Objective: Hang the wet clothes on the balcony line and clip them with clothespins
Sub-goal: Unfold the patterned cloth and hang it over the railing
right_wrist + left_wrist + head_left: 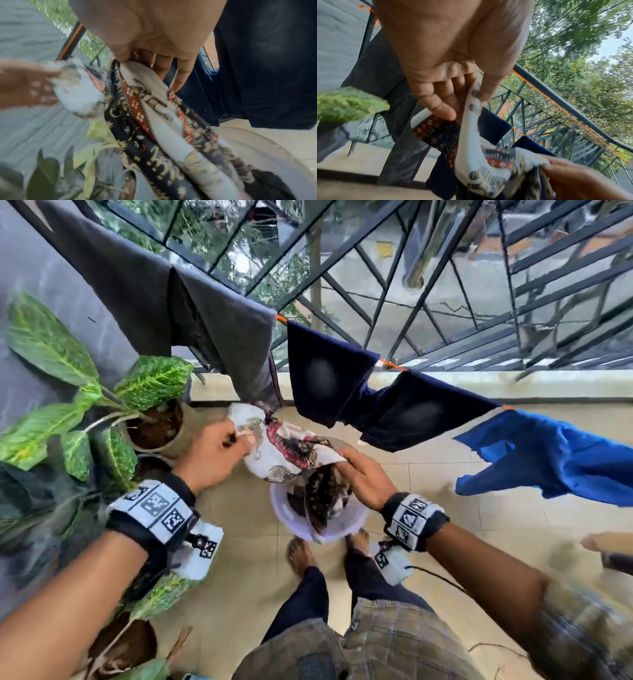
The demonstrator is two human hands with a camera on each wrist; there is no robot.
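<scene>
Both hands (pixel 291 463) grip patterned cloth (pixel 291 453) (no legible writing).

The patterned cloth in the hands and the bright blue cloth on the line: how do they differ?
The patterned cloth is white with red and dark print; the blue cloth is plain. The patterned cloth is held by the left hand and right hand, trailing into the bucket; the blue cloth already hangs over the orange line. Both look crumpled.

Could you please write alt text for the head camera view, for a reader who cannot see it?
Both hands, left hand and right hand, hold a patterned cloth above a white bucket; dark and blue garments hang on the orange line beyond.
</scene>
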